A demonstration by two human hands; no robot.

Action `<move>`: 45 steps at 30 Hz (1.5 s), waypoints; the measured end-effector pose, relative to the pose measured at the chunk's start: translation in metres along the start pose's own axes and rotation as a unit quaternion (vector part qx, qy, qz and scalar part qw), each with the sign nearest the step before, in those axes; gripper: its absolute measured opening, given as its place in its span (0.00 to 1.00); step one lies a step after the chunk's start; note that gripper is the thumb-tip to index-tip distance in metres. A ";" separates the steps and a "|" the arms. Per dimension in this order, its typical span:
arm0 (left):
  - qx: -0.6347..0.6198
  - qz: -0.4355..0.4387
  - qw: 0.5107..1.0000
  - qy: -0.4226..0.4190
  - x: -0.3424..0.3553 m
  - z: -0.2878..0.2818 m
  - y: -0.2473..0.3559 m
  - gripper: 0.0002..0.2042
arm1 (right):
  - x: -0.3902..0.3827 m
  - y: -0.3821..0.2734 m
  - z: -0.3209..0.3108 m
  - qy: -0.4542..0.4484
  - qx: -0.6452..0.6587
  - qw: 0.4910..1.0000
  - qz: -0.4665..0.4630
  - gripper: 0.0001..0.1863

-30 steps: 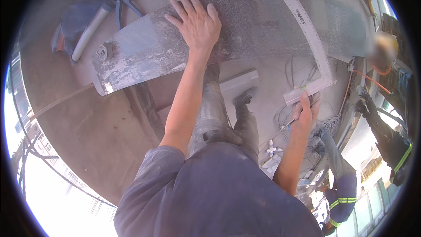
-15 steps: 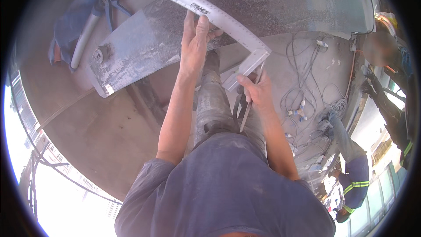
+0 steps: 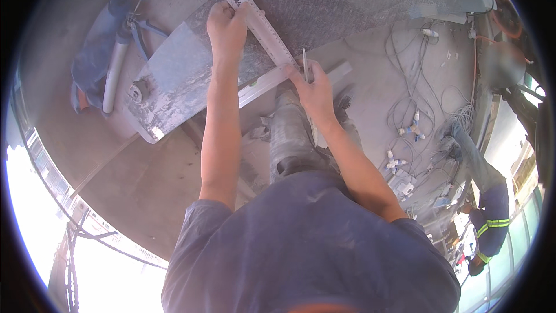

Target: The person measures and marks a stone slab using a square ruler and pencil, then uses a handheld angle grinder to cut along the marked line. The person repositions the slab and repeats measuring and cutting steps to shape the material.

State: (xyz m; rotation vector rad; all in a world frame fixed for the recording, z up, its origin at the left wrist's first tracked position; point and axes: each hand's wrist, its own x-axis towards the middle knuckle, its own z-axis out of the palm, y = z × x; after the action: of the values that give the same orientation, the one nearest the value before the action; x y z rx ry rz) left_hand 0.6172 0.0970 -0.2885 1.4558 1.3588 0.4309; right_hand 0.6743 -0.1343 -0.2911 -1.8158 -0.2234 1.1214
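Note:
A metal try square [image 3: 263, 32] lies with its ruled blade slanting across the edge of a long grey metal plate [image 3: 179, 52]. My left hand [image 3: 227, 30] is closed on the blade, fingers at its far side. At the square's corner, my right hand [image 3: 313, 90] grips a thin pointed tool [image 3: 305, 61], its tip up, and its thumb presses near the corner. Under both, a silver bar [image 3: 263, 87] with a small green spot runs along the plate's near edge; my right hand hides part of it.
A tape measure [image 3: 138, 91] rests on the plate's left end. Beyond it lies what looks like a caulking gun [image 3: 119, 64]. Cables with plugs [image 3: 412, 130] tangle on the floor at right. A co-worker in reflective bands [image 3: 489, 220] bends at the right; another person [image 3: 518, 95] is farther up.
The raised try square has come down onto the plate, its corner moving left and its blade now steeper. Both hands moved left with it. The silver bar shows more fully.

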 end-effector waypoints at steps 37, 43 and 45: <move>0.397 0.305 0.864 -0.058 0.042 -0.015 -0.027 0.50 | 0.015 -0.010 -0.006 -0.027 0.093 0.995 0.029 0.17; 0.379 0.294 0.876 -0.051 0.038 -0.015 -0.022 0.49 | 0.013 -0.019 -0.008 -0.045 0.126 0.990 0.052 0.18; 0.378 0.291 0.877 -0.054 0.037 -0.014 -0.021 0.49 | 0.014 -0.018 -0.008 -0.044 0.116 0.991 0.044 0.18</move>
State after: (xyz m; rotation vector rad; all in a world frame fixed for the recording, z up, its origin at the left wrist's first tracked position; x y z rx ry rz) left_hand 0.6060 0.1315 -0.3142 2.5236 1.0030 0.1764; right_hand 0.6941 -0.1220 -0.2837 -1.5853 -0.0614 1.2382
